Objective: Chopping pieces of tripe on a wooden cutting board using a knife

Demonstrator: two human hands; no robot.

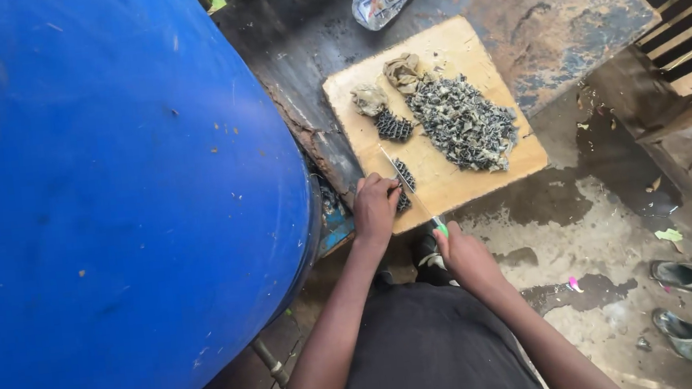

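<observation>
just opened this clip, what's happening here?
A person is cutting dark, honeycomb-textured pieces on a wooden board that lies on a worn dark table. The left hand pins a dark piece at the board's near edge, while the right hand holds a green-handled knife with its blade across that piece. A heap of cut bits sits further up the board, beside another whole piece and some crumpled tan scraps. A big blue barrel stands on the left.

Soft, even daylight — faint shadows, no glare; sharp centre, wide-angle bending at the edges.
</observation>
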